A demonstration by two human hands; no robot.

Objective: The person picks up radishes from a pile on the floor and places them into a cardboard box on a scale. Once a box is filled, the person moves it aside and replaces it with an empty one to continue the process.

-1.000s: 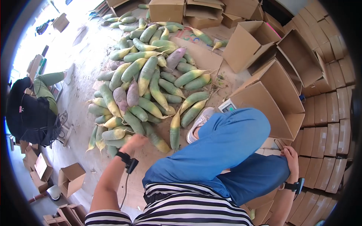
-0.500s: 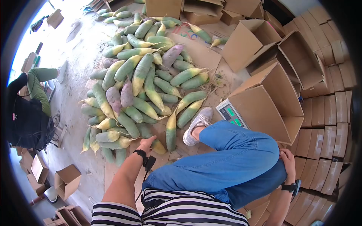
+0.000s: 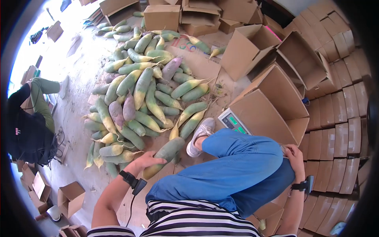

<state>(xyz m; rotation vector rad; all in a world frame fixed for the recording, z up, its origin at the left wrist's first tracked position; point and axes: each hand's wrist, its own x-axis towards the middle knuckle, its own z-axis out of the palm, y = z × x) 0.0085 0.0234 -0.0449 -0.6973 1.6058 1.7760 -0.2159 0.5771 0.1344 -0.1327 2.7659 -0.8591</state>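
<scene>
My left hand (image 3: 145, 161) is closed around a large green radish (image 3: 169, 152), pale yellow at its lower end, lifted beside my left thigh. In front of that hand lies a big pile of green radishes (image 3: 143, 89) with yellowish tips, a few of them purplish, such as the purple radish (image 3: 128, 107). My right hand (image 3: 294, 157) rests against the side of my bent knee, its fingers partly spread and nothing visible in them. A digital scale (image 3: 233, 121) with lit green displays sits past my shoe, an open cardboard box (image 3: 272, 114) on it.
Open cardboard boxes (image 3: 246, 51) stand beyond the scale, with stacked flat cartons (image 3: 340, 136) along the right. At the left another person (image 3: 33, 122) sits on the far side of the pale floor (image 3: 75, 130). A small open box (image 3: 71, 199) lies at lower left.
My left hand has taken hold of a radish at the near edge of the pile and raised it towards me. My right hand has shifted slightly up along the knee.
</scene>
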